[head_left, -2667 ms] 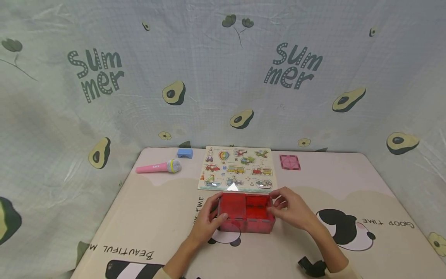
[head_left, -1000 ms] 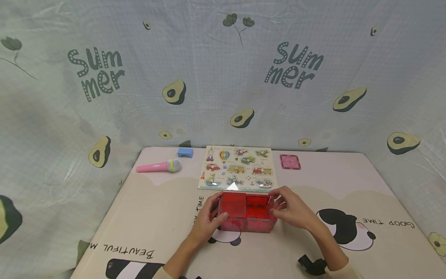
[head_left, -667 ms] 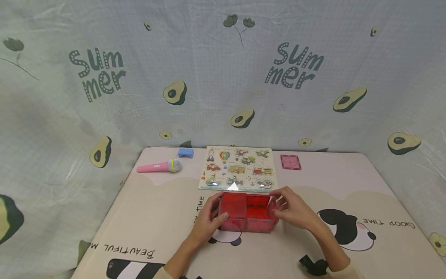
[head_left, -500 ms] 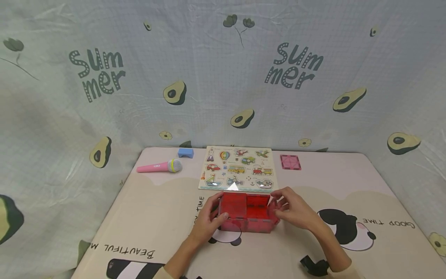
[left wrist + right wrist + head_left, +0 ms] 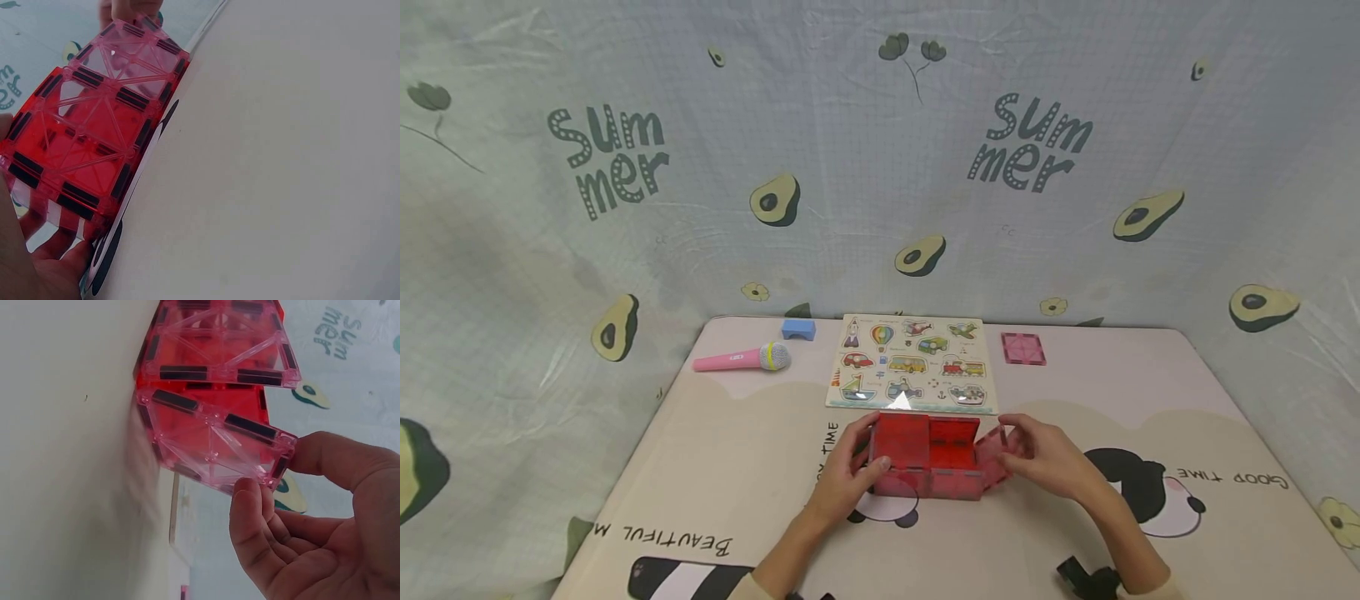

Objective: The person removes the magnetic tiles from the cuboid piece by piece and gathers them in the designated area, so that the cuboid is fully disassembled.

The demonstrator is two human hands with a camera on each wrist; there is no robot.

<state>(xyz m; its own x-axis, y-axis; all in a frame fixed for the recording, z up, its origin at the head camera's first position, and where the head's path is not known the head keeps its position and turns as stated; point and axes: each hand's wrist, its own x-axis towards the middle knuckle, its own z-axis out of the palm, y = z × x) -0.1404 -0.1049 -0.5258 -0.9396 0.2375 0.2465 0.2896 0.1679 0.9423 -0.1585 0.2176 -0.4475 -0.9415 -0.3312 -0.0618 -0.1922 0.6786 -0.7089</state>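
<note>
A box built of see-through red magnetic tiles [image 5: 902,442] sits on the mat in the middle of the head view. Its left half is covered on top, and the right half is uncovered. My left hand [image 5: 842,475] grips the left end, thumb at the near side and fingers behind. In the left wrist view its fingers curl round that end of the box. At the right end, my right hand [image 5: 1048,458] pinches the free edge of a pink square magnetic tile [image 5: 212,455]. That tile stands slanted outward, one edge close against the box's near right corner.
Behind the box lies a wooden vehicle puzzle board [image 5: 912,364]. A pink toy microphone [image 5: 737,359] and a blue arch block [image 5: 798,330] are back left. Another pink tile [image 5: 1023,349] lies flat at back right. A hanging sheet [image 5: 850,150] rises beyond the mat.
My right hand has moved right, swinging the end tile outward from the box like a door and widening the gap there. The left hand and the rest of the box have stayed put.
</note>
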